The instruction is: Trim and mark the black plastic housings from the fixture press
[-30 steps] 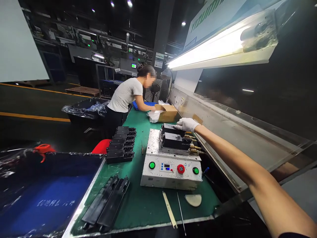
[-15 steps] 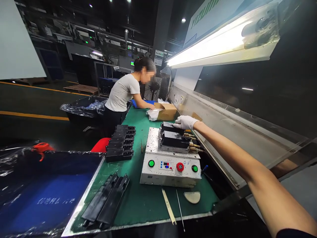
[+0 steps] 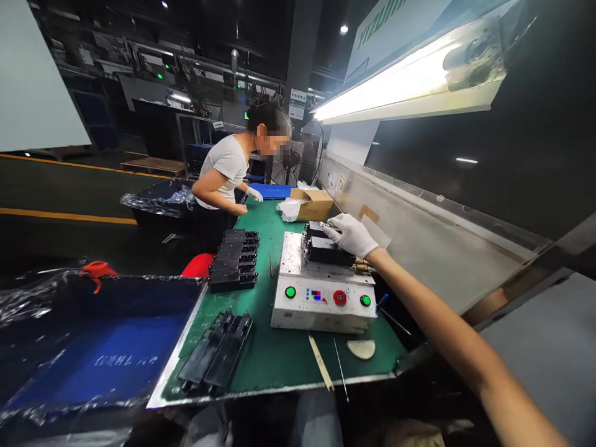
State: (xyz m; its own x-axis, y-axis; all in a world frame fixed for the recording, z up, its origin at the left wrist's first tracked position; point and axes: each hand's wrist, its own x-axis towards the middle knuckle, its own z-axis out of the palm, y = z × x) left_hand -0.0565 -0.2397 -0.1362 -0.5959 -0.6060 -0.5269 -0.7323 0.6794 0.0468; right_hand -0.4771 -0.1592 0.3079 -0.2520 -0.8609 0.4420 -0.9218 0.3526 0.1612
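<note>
Two black box-shaped housings (image 3: 328,250) side by side on the steel top of a control box (image 3: 323,313), toward its back edge, brass fittings (image 3: 362,267) poking out the far side. Right hand (image 3: 350,236), white-gloved, curled over the rear housing, fingers (image 3: 331,226) half bent on its top; no telling from this angle, real pinch or just a rest. Left hand out of frame, so no read on that grip.

Tally going by the layout: roughly five or six similar housings (image 3: 234,261) in a tidy row on the green mat of the desk (image 3: 279,366), left of the control box, plus two long black pieces (image 3: 215,351) near the desk's front edge, none of those on the steel top. Along that same edge, a wooden stick (image 3: 320,362), a thin metal pick (image 3: 340,367) and a pale half-round pad (image 3: 361,349). Up at the far end, a cardboard box (image 3: 314,206), a blue tray (image 3: 270,190) and a co-worker (image 3: 223,174) in a pale tee, gloved.
</note>
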